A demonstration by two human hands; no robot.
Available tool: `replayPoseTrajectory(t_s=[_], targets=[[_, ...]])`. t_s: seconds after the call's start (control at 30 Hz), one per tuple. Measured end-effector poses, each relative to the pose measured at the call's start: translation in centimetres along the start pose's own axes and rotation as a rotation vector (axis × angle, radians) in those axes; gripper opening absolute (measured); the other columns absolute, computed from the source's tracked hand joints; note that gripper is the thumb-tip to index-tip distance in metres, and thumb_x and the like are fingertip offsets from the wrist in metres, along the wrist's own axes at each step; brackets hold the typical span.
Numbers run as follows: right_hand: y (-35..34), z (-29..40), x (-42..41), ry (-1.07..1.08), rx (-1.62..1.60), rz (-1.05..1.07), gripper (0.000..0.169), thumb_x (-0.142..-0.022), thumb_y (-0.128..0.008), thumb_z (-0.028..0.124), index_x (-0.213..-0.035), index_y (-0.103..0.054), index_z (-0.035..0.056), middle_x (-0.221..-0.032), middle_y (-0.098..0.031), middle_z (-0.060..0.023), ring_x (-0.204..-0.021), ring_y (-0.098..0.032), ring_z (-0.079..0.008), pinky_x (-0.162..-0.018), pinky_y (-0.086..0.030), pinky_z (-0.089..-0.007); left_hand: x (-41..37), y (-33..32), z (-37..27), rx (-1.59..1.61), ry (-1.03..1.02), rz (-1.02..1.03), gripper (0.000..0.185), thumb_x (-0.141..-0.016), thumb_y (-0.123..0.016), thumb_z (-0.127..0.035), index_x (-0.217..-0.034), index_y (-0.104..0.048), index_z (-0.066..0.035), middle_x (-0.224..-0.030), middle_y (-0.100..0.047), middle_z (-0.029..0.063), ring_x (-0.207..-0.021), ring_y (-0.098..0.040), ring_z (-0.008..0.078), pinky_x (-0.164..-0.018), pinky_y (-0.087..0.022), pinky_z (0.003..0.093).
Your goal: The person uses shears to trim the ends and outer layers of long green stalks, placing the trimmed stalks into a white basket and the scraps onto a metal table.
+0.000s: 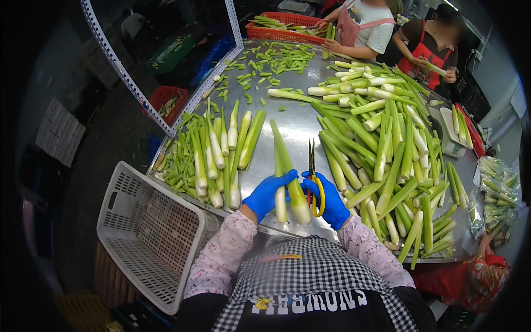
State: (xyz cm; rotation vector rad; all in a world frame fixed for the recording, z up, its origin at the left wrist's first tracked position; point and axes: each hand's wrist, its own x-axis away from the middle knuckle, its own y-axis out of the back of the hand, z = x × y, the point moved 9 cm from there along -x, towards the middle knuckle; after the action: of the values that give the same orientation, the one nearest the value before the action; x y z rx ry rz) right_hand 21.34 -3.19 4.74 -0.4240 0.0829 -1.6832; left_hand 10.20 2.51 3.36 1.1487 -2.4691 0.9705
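Observation:
My left hand (267, 193), in a blue glove, is closed around two pale-green stalks of water bamboo (298, 199), white ends towards me. A pair of scissors (318, 195) with yellow and red handles sits in my right hand (330, 201), also gloved in blue. Its dark blades point away from me and look nearly closed, just right of the stalks. To the left, a group of trimmed-looking stalks (249, 141) lies on green offcuts (176, 166). A large heap of stalks (381, 137) covers the table's right side.
The steel table (286, 114) spreads before me; cut pieces (286, 58) litter its far end. A grey plastic crate (145, 232) tilts at the left edge. Two people work behind the heap near a red crate (286, 27). A scale (450, 137) and bagged stalks (500, 186) are at right.

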Motion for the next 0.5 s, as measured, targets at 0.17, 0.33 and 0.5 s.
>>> replayPoseTrajectory(t_s=[0.17, 0.33, 0.5], targets=[[-1.7, 1.9, 2.0, -0.027, -0.017, 0.065, 0.042, -0.089, -0.063, 0.014, -0.126, -0.046, 0.0036, -0.095, -0.059, -0.0046, -0.079, -0.056, -0.0096, -0.068, -0.048, -0.0217, 1.5, -0.2, -0.7, -0.056, -0.047, 0.073, 0.051, -0.087, -0.064, -0.042, -0.116, -0.054, -0.001, -0.094, -0.061, 0.0095, -0.087, -0.062, 0.0181, -0.073, -0.053, 0.0285], [-2.6, 2.8, 2.7, 0.144, 0.097, 0.016, 0.049, -0.084, -0.069, 0.011, -0.126, -0.045, 0.0050, -0.098, -0.057, -0.0041, -0.084, -0.056, -0.0116, -0.072, -0.047, -0.0233, 2.3, -0.8, -1.6, -0.090, -0.118, 0.046, 0.048, -0.083, -0.070, -0.037, -0.112, -0.056, -0.002, -0.092, -0.060, 0.0081, -0.079, -0.060, 0.0160, -0.064, -0.052, 0.0280], [-3.1, 3.7, 3.5, 0.092, -0.020, 0.023, 0.042, -0.082, -0.067, 0.006, -0.119, -0.047, 0.0044, -0.088, -0.056, -0.0049, -0.071, -0.055, -0.0111, -0.061, -0.045, -0.0215, 3.3, -0.3, -2.3, 0.007, -0.139, 0.045, 0.046, -0.085, -0.069, -0.035, -0.114, -0.053, -0.002, -0.090, -0.059, 0.0076, -0.077, -0.060, 0.0169, -0.059, -0.051, 0.0279]])
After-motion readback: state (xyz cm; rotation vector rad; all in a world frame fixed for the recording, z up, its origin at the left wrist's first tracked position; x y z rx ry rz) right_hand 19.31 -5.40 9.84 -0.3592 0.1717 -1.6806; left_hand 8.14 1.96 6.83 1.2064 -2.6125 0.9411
